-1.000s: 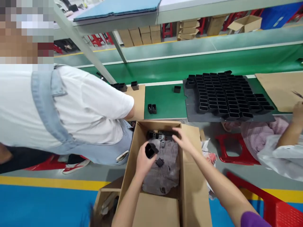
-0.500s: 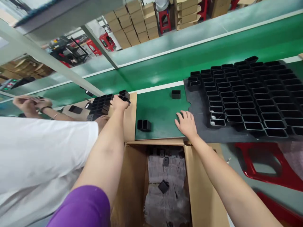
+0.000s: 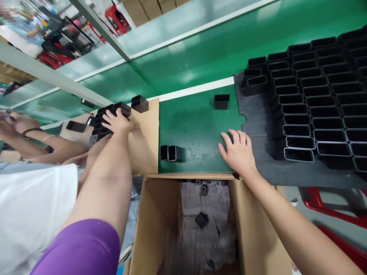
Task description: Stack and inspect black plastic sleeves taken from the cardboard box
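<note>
My left hand point(image 3: 118, 123) rests with fingers spread on a cluster of open-topped black rectangular cases point(image 3: 101, 121) at the left. Just right of its fingers, a single black case point(image 3: 139, 103) stands apart on the cardboard sheet point(image 3: 146, 147). With its fingers outstretched, my right hand point(image 3: 238, 152) lies on the green work surface point(image 3: 197, 130) beside the dark mat point(image 3: 252, 110), holding nothing. Two small black cases point(image 3: 171, 153) sit together near the front edge, and another black case point(image 3: 221, 101) stands farther back.
Many black cases point(image 3: 299, 131) stand in rows on the dark mat. Below the front edge is an open cardboard box point(image 3: 151, 229) containing crumpled paper point(image 3: 197, 236) and a few black pieces. A co-worker's hands point(image 3: 24, 123) are at far left; a red stool point(image 3: 338, 210) is at right.
My left hand has moved left from the end of the case cluster onto its top, its fingers now spread. My right hand stays beside the mat. The camera view has shifted.
</note>
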A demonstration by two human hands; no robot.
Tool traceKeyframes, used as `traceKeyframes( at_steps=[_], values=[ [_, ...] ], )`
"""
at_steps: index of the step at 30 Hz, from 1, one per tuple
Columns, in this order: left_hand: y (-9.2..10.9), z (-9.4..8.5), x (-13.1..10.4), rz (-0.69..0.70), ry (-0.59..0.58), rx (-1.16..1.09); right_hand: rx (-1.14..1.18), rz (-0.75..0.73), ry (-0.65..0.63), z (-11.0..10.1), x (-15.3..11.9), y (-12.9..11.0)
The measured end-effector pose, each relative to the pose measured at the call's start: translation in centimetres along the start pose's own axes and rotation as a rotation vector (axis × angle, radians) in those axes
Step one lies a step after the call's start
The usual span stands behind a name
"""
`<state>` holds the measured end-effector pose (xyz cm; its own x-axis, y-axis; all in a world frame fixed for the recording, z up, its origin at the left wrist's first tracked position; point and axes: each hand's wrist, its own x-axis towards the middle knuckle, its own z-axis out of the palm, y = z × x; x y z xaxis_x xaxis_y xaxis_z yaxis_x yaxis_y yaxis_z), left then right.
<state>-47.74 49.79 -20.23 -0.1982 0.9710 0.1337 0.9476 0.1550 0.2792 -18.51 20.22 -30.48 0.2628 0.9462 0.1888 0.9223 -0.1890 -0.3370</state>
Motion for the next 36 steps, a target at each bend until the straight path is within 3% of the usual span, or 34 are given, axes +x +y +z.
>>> traceKeyframes(
  at_steps=[3, 5, 7, 8, 9, 10, 11, 12, 13, 14, 16, 18, 21, 25, 27, 30, 36],
  values=[
    [3.8, -0.4, -1.7, -0.045, 0.104, -0.065, -0.021, 0.004, -0.005, -0.3, -0.1, 0.2],
    [6.5, -1.4, -4.3, -0.039, 0.164, -0.107, -0.017, 0.008, -0.011, -0.4, -0.2, 0.4],
    [8.0, -2.8, -9.2, 0.044, 0.267, -0.172, -0.011, 0.020, -0.025, -0.4, -0.2, 0.6],
    [7.9, -3.5, -12.6, 0.206, 0.383, -0.332, -0.010, 0.025, -0.034, -0.4, -0.2, 0.7],
    [7.2, -3.9, -16.5, 0.372, 0.429, -0.468, -0.008, 0.029, -0.040, -0.3, -0.2, 0.8],
    [5.9, -4.0, -20.8, 0.453, 0.403, -0.545, -0.005, 0.029, -0.043, -0.2, -0.2, 0.9],
    [4.1, -3.6, -25.0, 0.481, 0.241, -0.552, 0.001, 0.026, -0.040, -0.2, -0.2, 1.0],
    [1.9, -2.7, -28.9, 0.496, -0.065, -0.481, 0.009, 0.022, -0.032, -0.1, -0.2, 1.1],
    [-0.4, -1.2, -32.3, 0.476, -0.225, -0.436, 0.019, 0.016, -0.022, 0.0, -0.2, 1.2],
    [-2.6, 0.7, -35.0, 0.450, -0.323, -0.399, 0.027, 0.010, -0.014, 0.1, -0.2, 1.3],
    [-6.3, 5.3, -37.9, 0.363, -0.463, -0.300, 0.039, 0.003, -0.007, 0.3, -0.1, 1.5],
    [-8.4, 10.4, -38.4, 0.281, -0.565, -0.185, 0.041, -0.003, -0.011, 0.5, -0.1, 1.6],
    [-8.7, 17.1, -37.2, 0.214, -0.672, -0.043, 0.033, -0.021, -0.008, 0.6, -0.2, 1.8],
    [-7.1, 23.0, -36.8, 0.172, -0.711, 0.094, 0.013, -0.041, 0.003, 0.7, -0.1, 1.9],
    [-6.6, 24.5, -37.0, 0.160, -0.700, 0.147, 0.006, -0.044, -0.001, 0.8, 0.0, 1.9],
    [-6.9, 25.3, -37.0, 0.162, -0.675, 0.211, 0.009, -0.048, -0.013, 0.8, 0.1, 1.9],
    [-8.7, 23.2, -35.1, 0.244, -0.690, 0.298, 0.052, -0.056, -0.016, 0.9, 0.2, 2.1]
  ],
)
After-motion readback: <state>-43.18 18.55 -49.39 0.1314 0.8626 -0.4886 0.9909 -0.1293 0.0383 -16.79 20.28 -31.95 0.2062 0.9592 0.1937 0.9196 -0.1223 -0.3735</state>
